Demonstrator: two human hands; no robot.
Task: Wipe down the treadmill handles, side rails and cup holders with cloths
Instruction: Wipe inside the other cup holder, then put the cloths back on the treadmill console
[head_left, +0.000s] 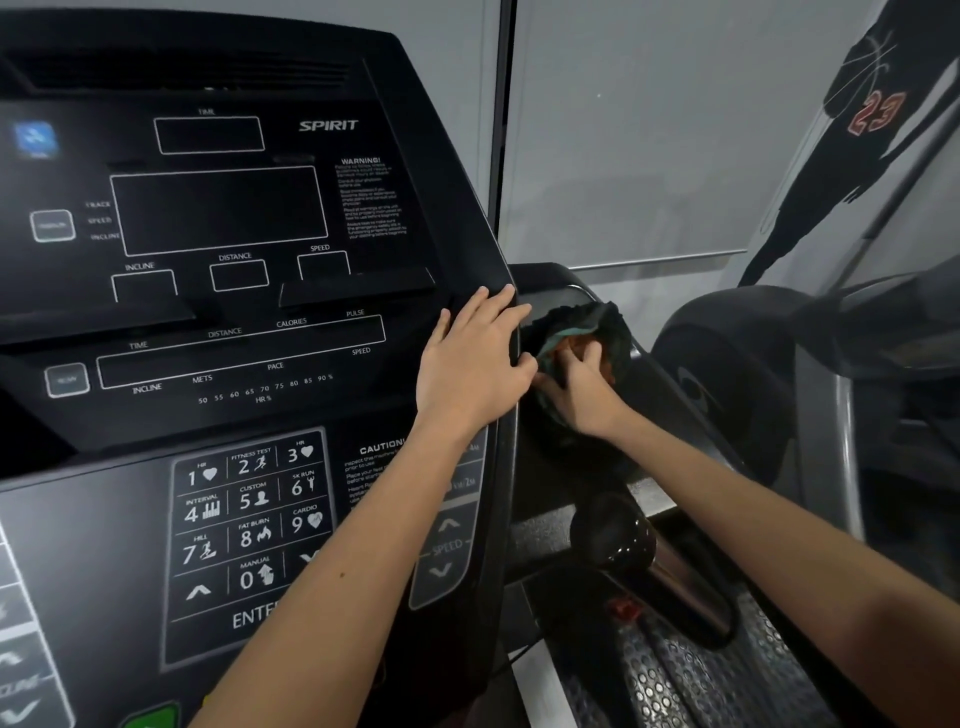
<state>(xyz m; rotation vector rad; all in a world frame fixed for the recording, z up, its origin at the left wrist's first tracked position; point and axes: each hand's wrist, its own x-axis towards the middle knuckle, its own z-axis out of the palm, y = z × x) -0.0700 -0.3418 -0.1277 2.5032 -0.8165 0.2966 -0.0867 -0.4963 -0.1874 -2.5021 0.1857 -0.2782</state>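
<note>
Left hand (470, 364) flat on the console edge (467, 218); right hand (582, 397) grips cloth (576, 325) in the cup holder (574, 291).

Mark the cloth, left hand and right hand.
cloth (597, 322), head view, upper dark fold.
left hand (470, 364), head view, back of hand.
right hand (582, 392), head view, back of hand.

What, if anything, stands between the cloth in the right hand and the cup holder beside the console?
Nothing visible. The right hand holds the cloth down in the cup holder; the left hand rests flat on the console edge beside it, clear of the opening.
</note>
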